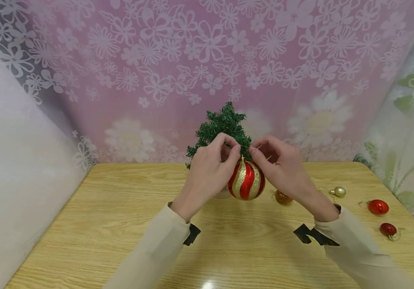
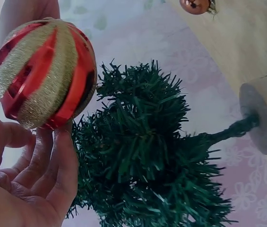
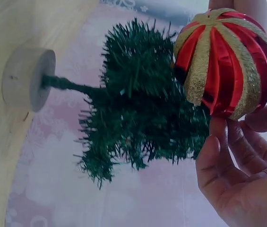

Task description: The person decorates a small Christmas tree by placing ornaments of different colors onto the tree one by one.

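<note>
A large red bauble (image 1: pixel 247 182) with glittery gold swirls hangs between both hands in front of a small green artificial Christmas tree (image 1: pixel 225 120). With thumb and forefinger, my left hand (image 1: pixel 208 168) pinches one side of the bauble's thin gold string. The right hand (image 1: pixel 282 166) pinches the string's other side. In the left wrist view the bauble (image 2: pixel 48 75) is close to the branches, and the tree's round wooden base (image 2: pixel 258 118) stands on the table. The right wrist view shows the bauble (image 3: pixel 225 64) overlapping the tree (image 3: pixel 138 99); whether they touch, I cannot tell.
An orange-brown bauble (image 1: pixel 283 197) lies partly behind the right forearm. Further right on the wooden table (image 1: pixel 120 224) lie a small gold bauble (image 1: pixel 338 191), a bright red one (image 1: pixel 378 206) and a dark red one (image 1: pixel 388 229). Behind the table hangs a pink flowered curtain (image 1: pixel 178 72).
</note>
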Available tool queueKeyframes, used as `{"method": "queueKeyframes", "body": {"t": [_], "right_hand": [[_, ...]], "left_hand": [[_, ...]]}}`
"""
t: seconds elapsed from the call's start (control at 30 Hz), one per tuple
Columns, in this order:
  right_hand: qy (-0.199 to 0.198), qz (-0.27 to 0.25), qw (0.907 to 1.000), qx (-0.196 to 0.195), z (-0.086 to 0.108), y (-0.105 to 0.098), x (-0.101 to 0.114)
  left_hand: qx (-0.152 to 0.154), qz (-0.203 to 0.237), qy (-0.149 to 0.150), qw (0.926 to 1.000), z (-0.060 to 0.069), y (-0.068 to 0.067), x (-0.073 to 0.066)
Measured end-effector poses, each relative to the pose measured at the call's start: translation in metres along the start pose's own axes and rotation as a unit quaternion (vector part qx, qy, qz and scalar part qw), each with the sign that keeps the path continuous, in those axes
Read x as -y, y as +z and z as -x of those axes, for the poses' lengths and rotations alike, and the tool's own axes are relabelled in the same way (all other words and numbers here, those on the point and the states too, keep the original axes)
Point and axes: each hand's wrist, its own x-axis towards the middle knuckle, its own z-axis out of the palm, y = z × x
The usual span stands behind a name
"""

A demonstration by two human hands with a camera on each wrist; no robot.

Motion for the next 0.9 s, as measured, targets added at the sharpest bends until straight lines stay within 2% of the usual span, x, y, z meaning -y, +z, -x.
{"method": "queueKeyframes", "body": {"t": [0.17,0.33,0.5,0.63,0.73,0.9], "right_hand": [[0.009,0.017,0.9998,0.004,-0.012,-0.005,-0.003],[0.019,0.038,0.9989,0.019,-0.021,-0.008,-0.006],[0.060,0.029,0.9964,0.052,-0.023,-0.010,-0.009],[0.087,0.024,0.9928,0.079,-0.021,-0.011,-0.009],[0.090,0.031,0.9909,0.095,-0.019,-0.010,-0.011],[0.072,0.029,0.9917,0.102,-0.015,-0.007,-0.014]], "left_hand": [[-0.011,-0.017,-0.006,0.9998,-0.012,0.005,-0.004],[-0.012,-0.039,-0.020,0.9990,-0.019,0.008,-0.002],[0.016,-0.061,-0.044,0.9970,-0.021,0.008,-0.003],[0.043,-0.080,-0.050,0.9946,-0.020,0.007,-0.003],[0.055,-0.085,-0.046,0.9938,-0.019,0.006,-0.003],[0.061,-0.090,-0.042,0.9932,-0.019,0.005,-0.002]]}}
